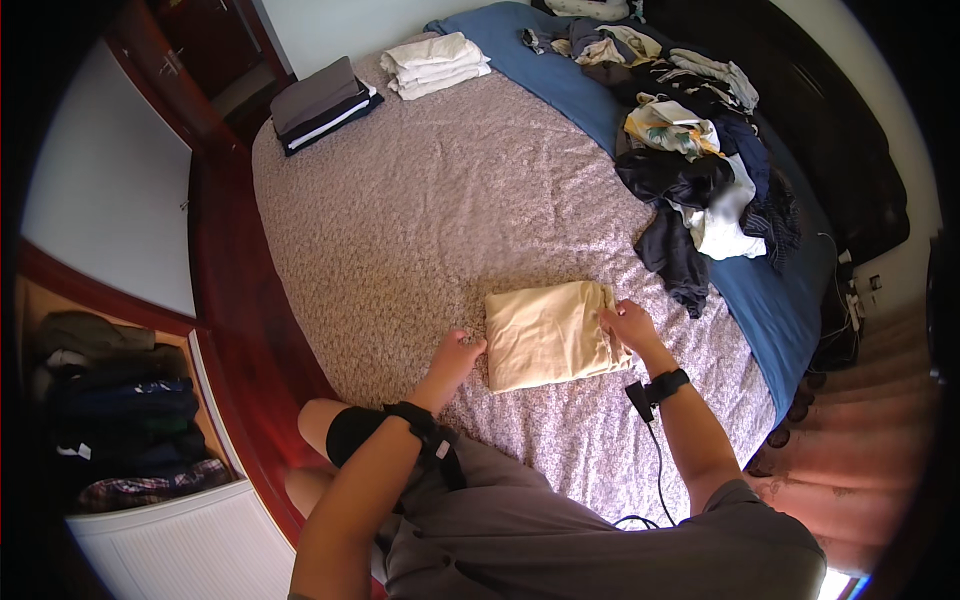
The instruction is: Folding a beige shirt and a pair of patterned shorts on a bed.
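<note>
A beige garment (550,338), folded into a flat rectangle, lies on the patterned bedspread in front of me. Its exact kind cannot be told from the folds. At its left edge is my left hand (458,362), fingers curled in and fingertips against the cloth. My right hand (630,328) grips the right edge, thumb on top and the other fingers partly hidden at the side. Black straps circle both wrists, and a cable hangs from the right one.
A loose heap of clothes (690,180) covers the bed's right side, partly on a blue sheet (760,330). Far left lie a dark folded stack (318,100) and a white folded stack (435,65). An open drawer (215,420) holds clothes at lower left.
</note>
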{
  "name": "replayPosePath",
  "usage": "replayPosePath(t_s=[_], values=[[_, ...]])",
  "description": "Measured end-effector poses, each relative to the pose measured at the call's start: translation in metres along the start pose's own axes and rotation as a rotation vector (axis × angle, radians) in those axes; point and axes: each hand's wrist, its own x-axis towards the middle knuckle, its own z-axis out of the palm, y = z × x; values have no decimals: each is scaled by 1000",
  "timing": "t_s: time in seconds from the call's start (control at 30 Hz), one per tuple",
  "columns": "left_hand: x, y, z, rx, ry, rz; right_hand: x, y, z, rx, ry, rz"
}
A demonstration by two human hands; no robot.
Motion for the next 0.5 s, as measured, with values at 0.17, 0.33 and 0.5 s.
replayPosePath(t_s=[0.17,0.33,0.5], values=[[8,11,9,-367,-105,-151,6,-6,16,-28,141,5],[26,4,33,-386,-105,-84,9,9,16,220,127,-74],[28,16,39,-314,-96,-89,3,15,17,344,99,-21]])
